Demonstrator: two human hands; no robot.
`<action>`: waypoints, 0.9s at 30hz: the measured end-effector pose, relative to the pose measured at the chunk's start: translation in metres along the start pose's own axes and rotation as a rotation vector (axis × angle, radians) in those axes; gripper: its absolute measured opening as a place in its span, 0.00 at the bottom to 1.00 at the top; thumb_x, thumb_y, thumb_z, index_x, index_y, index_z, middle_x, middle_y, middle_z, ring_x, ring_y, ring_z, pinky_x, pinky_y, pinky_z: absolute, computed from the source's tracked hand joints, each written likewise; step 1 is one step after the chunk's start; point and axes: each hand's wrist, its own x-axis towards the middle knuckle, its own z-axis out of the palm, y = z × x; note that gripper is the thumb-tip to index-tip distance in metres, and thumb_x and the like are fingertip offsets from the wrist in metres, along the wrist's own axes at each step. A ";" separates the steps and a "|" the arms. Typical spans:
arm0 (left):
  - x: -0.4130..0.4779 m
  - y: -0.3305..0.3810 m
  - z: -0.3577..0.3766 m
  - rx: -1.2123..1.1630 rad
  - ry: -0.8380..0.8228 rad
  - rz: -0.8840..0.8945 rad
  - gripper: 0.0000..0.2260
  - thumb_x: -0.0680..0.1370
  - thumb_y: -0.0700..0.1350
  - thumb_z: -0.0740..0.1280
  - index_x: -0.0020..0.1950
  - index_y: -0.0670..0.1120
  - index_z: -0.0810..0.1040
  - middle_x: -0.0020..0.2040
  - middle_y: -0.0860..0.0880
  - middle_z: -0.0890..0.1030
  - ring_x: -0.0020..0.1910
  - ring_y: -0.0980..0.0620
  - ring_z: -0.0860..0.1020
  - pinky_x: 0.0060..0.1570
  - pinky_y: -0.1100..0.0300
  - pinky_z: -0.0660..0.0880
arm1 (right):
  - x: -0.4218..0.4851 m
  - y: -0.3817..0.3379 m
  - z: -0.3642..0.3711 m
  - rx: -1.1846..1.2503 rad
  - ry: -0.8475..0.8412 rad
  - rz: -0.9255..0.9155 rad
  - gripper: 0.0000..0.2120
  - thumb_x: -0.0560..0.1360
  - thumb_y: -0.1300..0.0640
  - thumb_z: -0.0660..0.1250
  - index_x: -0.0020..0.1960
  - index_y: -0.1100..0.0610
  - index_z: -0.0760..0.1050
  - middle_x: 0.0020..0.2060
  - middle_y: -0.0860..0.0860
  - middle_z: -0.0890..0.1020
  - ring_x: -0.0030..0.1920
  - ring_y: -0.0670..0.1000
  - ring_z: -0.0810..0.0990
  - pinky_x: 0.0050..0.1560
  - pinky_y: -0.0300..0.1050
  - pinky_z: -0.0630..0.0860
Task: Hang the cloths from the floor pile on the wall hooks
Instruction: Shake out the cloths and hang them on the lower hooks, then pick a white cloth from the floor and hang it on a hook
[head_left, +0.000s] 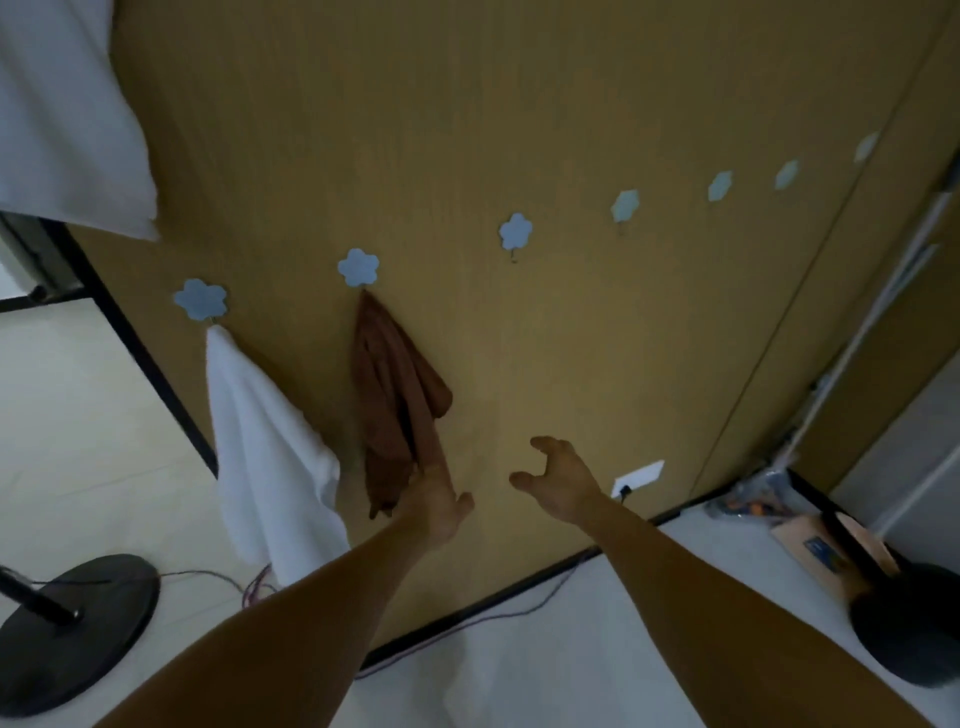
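Seems soft, light, limp: brown cloth (395, 395) hung from hook (358, 267) at its 12 o'clock, best pinched at the bunched top; tail touched by left hand (441, 501), grip untellable, right hand (563, 480) spread empty at 3 o'clock.

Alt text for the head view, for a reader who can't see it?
A person's left hand touches the lower end of a brown cloth hanging from the second flower-shaped hook on a wooden wall; the right hand hovers open beside it. A white cloth hangs from the first hook; five hooks further along are bare.
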 end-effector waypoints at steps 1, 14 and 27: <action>-0.006 0.013 0.005 0.072 -0.028 0.037 0.32 0.76 0.55 0.65 0.74 0.39 0.61 0.68 0.39 0.72 0.65 0.41 0.72 0.63 0.54 0.70 | -0.014 0.011 -0.010 -0.006 0.013 0.009 0.35 0.74 0.46 0.71 0.75 0.54 0.61 0.72 0.55 0.64 0.70 0.55 0.67 0.67 0.47 0.68; -0.219 0.256 0.211 0.344 -0.492 0.656 0.30 0.76 0.55 0.66 0.73 0.43 0.62 0.69 0.40 0.68 0.67 0.40 0.67 0.65 0.49 0.67 | -0.353 0.273 -0.167 0.025 0.333 0.530 0.24 0.75 0.48 0.69 0.69 0.50 0.70 0.69 0.56 0.68 0.62 0.58 0.75 0.57 0.47 0.74; -0.423 0.384 0.435 0.672 -0.902 1.126 0.34 0.76 0.55 0.65 0.77 0.47 0.55 0.74 0.44 0.61 0.72 0.42 0.61 0.68 0.47 0.64 | -0.624 0.448 -0.170 0.375 0.663 1.068 0.20 0.75 0.50 0.67 0.66 0.53 0.74 0.63 0.56 0.77 0.61 0.55 0.77 0.59 0.45 0.72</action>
